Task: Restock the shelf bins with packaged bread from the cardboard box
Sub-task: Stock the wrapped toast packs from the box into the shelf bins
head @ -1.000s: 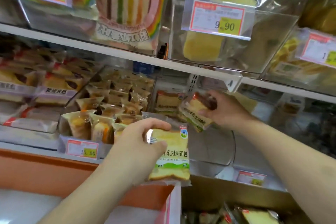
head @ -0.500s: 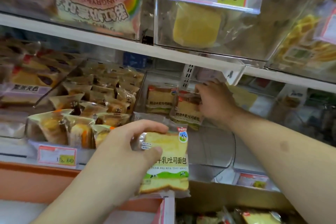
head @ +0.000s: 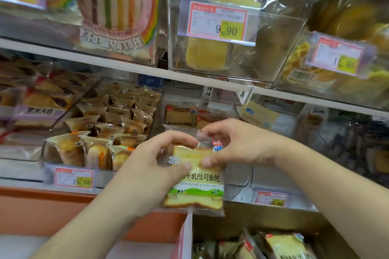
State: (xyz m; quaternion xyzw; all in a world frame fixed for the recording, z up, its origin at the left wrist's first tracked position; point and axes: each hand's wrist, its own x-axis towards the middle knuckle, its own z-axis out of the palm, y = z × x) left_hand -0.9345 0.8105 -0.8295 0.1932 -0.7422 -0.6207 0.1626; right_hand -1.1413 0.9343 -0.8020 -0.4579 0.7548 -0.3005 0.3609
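the packet of milk toast bread (head: 194,183) hung upright in front of the clear shelf bin (head: 235,176), held between both hands just above the open cardboard box (head: 263,222). the left hand (head: 147,168) had its grip closed on the packet's upper left, thumb on the printed face and fingers curled over the top. the right hand (head: 237,143) pinched the clear top seal, thumb on the face. it looked light and soft: a sliced loaf piece in slick, crinkly film, likely to dent if squeezed, so the sealed top edge or the flat faces were the safest hold. two like packets (head: 181,114) stood at the back of the bin. more lay in the box below. beside the bin, a neighbouring bin of small wrapped buns (head: 101,132) carried a price tag (head: 74,178).
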